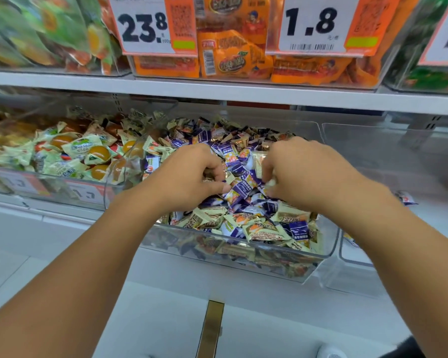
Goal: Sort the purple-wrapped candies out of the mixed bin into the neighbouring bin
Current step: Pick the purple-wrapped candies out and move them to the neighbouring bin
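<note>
White shop shelving (217, 94) fills the view, with orange snack packets (233, 60) in clear boxes on the upper shelf behind two price cards, one reading 23.8 (144, 25) and one reading 1.8 (311, 20). On the lower shelf a clear plastic mixed bin (243, 257) sits in the middle, heaped with purple-wrapped candies (239, 191) and cream-wrapped candies (263, 232) jumbled together. Purple ones cluster in the centre of the heap, cream ones lie thick along the near wall.

Both hands are down in this bin, close together over the middle of the pile. The left hand (189, 174) has its fingers curled into the candies, thumb laid forward against a purple wrapper. The right hand (303, 171) is curled too, its fingertips pinching a bunch of wrappers, a pale one showing at the knuckles.

Just right of the mixed bin stands the neighbouring bin (398, 156), also clear, with one purple candy (406, 198) lying on its floor near the right forearm. To the left, a third clear bin (49, 182) holds jelly cups in pale green wrappers (93, 153).
</note>
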Available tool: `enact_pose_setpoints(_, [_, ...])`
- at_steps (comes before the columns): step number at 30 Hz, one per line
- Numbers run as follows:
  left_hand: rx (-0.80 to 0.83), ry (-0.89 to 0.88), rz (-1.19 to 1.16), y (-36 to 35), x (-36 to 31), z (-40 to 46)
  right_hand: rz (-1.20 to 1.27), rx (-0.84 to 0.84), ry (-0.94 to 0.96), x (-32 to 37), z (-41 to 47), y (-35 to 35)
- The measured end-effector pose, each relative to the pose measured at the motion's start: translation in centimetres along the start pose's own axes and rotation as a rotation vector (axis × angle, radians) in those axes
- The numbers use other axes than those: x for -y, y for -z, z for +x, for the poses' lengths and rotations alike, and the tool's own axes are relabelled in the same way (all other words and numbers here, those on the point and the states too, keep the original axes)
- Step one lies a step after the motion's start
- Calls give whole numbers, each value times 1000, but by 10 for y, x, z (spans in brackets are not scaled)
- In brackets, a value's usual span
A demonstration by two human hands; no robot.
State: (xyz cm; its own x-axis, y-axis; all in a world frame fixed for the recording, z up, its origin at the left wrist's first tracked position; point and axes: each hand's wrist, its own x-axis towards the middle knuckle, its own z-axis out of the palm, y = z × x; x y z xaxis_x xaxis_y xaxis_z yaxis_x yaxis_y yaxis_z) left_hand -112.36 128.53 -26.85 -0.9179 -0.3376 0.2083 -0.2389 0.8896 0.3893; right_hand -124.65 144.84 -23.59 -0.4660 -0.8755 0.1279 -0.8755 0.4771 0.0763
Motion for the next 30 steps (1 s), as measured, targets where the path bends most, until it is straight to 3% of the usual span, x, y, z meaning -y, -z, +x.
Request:
enact_pose_setpoints(3, [-64, 91, -179, 5, -1, 0, 88, 167, 3, -4, -6, 7])
enact_pose_setpoints(7, [-161, 174, -358, 9, -4, 1, 197, -15, 57, 6, 2, 2])
enact_pose_setpoints(15, [-180, 226, -325, 6, -3, 0, -14, -62, 120, 23, 17, -22])
enact_pose_setpoints(23, [-232, 253, -438, 8, 4, 0, 635, -83, 1, 1, 9, -8])
enact_pose_setpoints(27, [-232, 246, -366, 9, 0, 2, 707, -73, -23, 0, 10, -16])
enact_pose_setpoints(30, [-189, 195, -267, 14, -2, -3, 618, -34, 8, 2, 9, -21])
